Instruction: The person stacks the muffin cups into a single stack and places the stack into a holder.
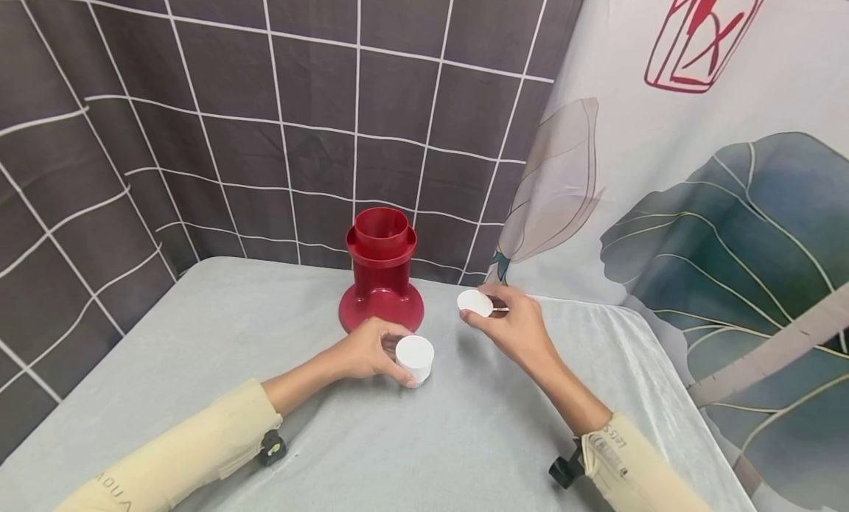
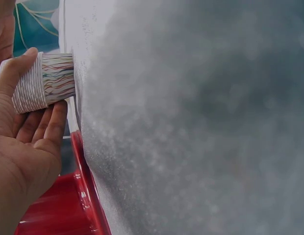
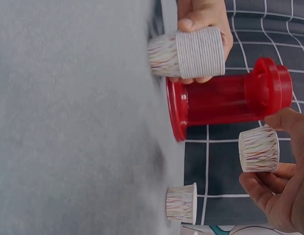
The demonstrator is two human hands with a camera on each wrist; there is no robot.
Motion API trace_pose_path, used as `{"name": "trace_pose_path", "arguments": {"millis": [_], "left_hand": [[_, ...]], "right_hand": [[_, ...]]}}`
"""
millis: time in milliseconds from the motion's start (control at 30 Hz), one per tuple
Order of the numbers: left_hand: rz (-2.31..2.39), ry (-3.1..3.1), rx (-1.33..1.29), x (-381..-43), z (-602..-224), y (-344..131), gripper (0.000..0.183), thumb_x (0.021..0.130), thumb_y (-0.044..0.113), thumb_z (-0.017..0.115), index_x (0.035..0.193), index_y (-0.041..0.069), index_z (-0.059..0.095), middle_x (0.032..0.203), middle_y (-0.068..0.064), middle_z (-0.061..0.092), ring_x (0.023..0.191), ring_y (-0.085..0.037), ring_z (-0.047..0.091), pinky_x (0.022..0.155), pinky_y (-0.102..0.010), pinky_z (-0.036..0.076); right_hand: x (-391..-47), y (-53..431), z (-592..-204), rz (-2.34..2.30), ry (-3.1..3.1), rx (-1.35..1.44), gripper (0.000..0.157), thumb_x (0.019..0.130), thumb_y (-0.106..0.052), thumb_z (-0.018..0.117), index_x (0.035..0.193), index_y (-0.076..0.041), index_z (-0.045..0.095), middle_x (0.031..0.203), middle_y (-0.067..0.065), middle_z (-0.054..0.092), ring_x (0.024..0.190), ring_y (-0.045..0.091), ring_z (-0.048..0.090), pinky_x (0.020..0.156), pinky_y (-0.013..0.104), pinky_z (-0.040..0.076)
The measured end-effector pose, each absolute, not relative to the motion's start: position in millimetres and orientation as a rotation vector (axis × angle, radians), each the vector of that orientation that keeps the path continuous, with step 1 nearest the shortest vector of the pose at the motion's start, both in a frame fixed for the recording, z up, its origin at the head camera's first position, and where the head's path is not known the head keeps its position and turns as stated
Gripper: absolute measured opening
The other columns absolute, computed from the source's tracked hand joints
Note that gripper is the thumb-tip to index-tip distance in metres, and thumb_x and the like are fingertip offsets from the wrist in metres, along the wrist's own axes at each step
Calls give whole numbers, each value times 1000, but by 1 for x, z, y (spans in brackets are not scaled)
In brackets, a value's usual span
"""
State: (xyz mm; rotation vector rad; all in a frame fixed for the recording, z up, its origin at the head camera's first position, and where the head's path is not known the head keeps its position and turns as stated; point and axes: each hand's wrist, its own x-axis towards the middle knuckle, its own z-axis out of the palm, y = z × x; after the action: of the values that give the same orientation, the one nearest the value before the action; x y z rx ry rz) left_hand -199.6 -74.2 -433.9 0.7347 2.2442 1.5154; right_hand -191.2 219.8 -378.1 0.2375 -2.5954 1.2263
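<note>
A tall stack of nested paper baking cups, white with thin coloured streaks, stands on the cloth with its open mouth up. My left hand grips the stack's side, thumb on the near side and fingers on the other. Held above the table, a single paper cup of the same pattern is pinched between the thumb and fingers of my right hand. Below it a separate paper cup stands on the table in the right wrist view. Behind my left hand is a red plastic stand with a round open top.
The table is covered in pale grey cloth. Close behind it hangs a dark curtain with white grid lines. On the right is a white drape with leaf prints.
</note>
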Motion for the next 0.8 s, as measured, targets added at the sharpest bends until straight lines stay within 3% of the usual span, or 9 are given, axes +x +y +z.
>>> {"name": "trace_pose_path", "arguments": {"millis": [100, 167, 800], "left_hand": [[1499, 2262, 732, -200, -434, -75, 53, 78, 15, 105, 126, 10, 84, 110, 0, 85, 99, -14, 80, 89, -24, 66], [1494, 2265, 734, -200, -434, -75, 53, 78, 15, 105, 126, 10, 84, 110, 0, 85, 100, -14, 80, 89, -24, 66], [1527, 2227, 759, -200, -434, -75, 52, 79, 12, 104, 126, 9, 83, 111, -2, 85, 101, -14, 81, 90, -24, 67]], "right_hand": [[-190, 216, -378, 1231, -2597, 250, 48, 89, -24, 94, 130, -3, 81, 120, 17, 82, 109, 28, 79, 95, 39, 70], [-189, 215, -379, 1232, -2595, 259, 48, 88, -23, 94, 130, -3, 81, 120, 17, 81, 110, 29, 80, 96, 42, 70], [-176, 191, -379, 1341, -2584, 352, 48, 89, -22, 95, 131, -5, 81, 128, 14, 81, 109, 27, 82, 96, 39, 70]]}}
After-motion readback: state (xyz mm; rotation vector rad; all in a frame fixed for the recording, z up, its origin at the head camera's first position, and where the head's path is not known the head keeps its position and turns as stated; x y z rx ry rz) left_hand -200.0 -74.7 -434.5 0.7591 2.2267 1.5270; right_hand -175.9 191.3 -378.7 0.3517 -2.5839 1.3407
